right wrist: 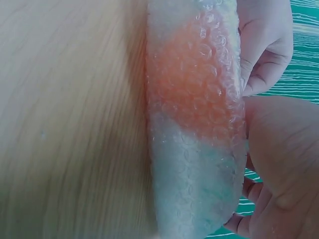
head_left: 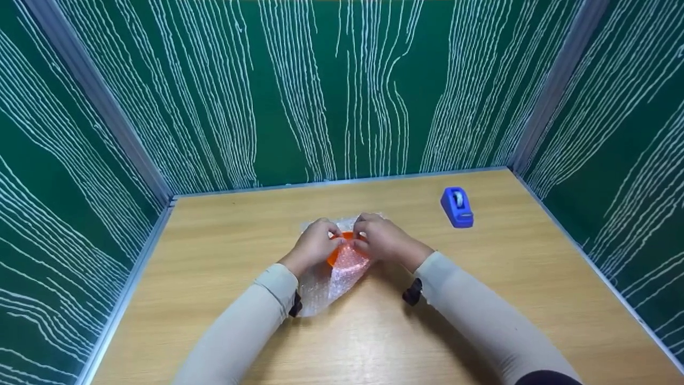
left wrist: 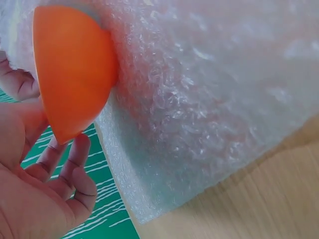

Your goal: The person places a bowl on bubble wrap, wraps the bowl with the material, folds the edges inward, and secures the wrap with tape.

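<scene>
An orange bowl (head_left: 333,258) sits on a sheet of bubble wrap (head_left: 315,295) near the middle of the table. My left hand (head_left: 315,242) holds the bowl's rim; in the left wrist view its fingertips (left wrist: 79,144) curl against the bowl's outer wall. One side of the bowl is bare there, while clear wrap covers the other. With thumb and fingers, my right hand (head_left: 386,239) pinches the wrap at the rim, where a flap is folded up over the bowl. In the right wrist view, orange shows through the wrap (right wrist: 189,184).
A blue tape dispenser (head_left: 457,207) with a roll in it stands at the back right of the wooden table (head_left: 240,235). Green panels (head_left: 363,96) with wavy white lines enclose the table at the back and both sides.
</scene>
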Motion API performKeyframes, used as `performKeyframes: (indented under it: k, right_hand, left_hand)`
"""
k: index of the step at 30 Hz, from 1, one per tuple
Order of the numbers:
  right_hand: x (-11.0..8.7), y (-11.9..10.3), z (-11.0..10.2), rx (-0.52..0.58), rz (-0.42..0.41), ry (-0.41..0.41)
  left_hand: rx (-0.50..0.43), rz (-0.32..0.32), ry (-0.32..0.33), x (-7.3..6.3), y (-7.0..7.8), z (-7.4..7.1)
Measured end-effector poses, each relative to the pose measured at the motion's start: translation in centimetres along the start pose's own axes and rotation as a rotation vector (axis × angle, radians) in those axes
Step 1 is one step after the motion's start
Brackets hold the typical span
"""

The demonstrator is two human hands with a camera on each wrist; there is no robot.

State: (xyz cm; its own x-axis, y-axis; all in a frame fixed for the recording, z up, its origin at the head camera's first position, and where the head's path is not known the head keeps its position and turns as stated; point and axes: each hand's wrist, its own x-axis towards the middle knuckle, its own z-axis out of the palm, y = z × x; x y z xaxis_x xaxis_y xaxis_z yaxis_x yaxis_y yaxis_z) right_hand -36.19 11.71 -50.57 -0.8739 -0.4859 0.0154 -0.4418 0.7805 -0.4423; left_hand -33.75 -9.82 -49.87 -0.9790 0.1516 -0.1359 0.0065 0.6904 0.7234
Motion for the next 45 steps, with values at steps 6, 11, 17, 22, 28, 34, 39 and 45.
performKeyframes:
  k: [6,11,17,22,28,34,39,45]
  right_hand:
    - [0.3,1.2,-0.4,0.086,0.08,0.029]
    - [0.7,3.2,-1.1,0.216,0.219,0.052]
    - [1.0,5.9,-1.4,0.225,0.284,0.032]
    - [1.0,7.2,-1.2,0.243,0.324,-0.031]
    - [1.2,7.3,-0.6,0.228,0.336,-0.053]
    - [1.3,7.4,-0.6,0.175,0.334,-0.056]
    - [1.4,7.6,-0.6,0.145,0.33,-0.068]
    - [1.4,7.5,-0.6,0.131,0.354,-0.082]
  left_hand:
    - [0.1,0.029,0.036,0.1,0.1,0.3]
    - [0.082,-0.008,0.042,0.2,0.3,0.4]
    - [0.062,-0.028,0.009,0.9,0.0,0.4]
    - [0.047,-0.026,0.004,2.3,-1.4,1.1]
    - [0.034,-0.082,0.032,0.0,0.3,0.3]
    - [0.066,-0.048,0.047,0.1,0.3,0.5]
    - [0.059,-0.047,0.042,0.1,0.3,0.5]
    - [0.056,-0.031,0.037,0.2,0.2,0.4]
